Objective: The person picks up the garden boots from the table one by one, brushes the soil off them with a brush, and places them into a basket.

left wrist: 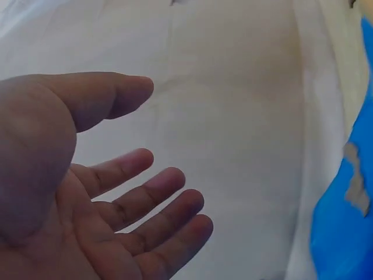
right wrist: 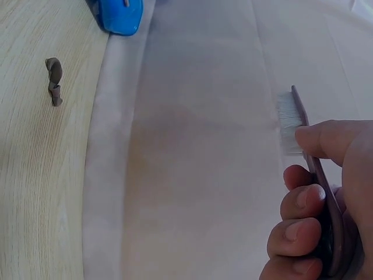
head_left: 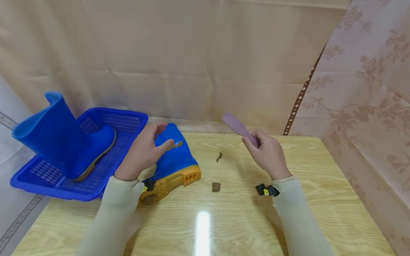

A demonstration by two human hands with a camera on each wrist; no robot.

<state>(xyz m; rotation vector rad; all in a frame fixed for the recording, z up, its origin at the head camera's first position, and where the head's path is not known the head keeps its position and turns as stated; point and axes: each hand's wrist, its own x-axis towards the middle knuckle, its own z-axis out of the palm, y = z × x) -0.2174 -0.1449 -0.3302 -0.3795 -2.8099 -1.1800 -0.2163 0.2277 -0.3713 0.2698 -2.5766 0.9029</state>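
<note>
A blue rubber boot [head_left: 179,161] with a yellow sole lies on its side on the wooden table [head_left: 243,220]. A patch of mud [head_left: 175,144] sticks to its upper. My left hand [head_left: 164,136] hovers open just over this boot, holding nothing; in the left wrist view the left hand [left wrist: 152,131] has relaxed, spread fingers, with the boot [left wrist: 344,233] at the right edge. My right hand [head_left: 254,139] grips the handle of a purple brush [head_left: 237,126], raised above the table to the right of the boot. The brush's white bristles [right wrist: 287,119] show in the right wrist view.
A second blue boot [head_left: 61,138] stands upright in a blue plastic basket [head_left: 125,121] at the table's left edge. Two bits of mud [head_left: 219,156] [head_left: 216,186] lie on the table between my hands. Cloth curtains hang behind and to the right.
</note>
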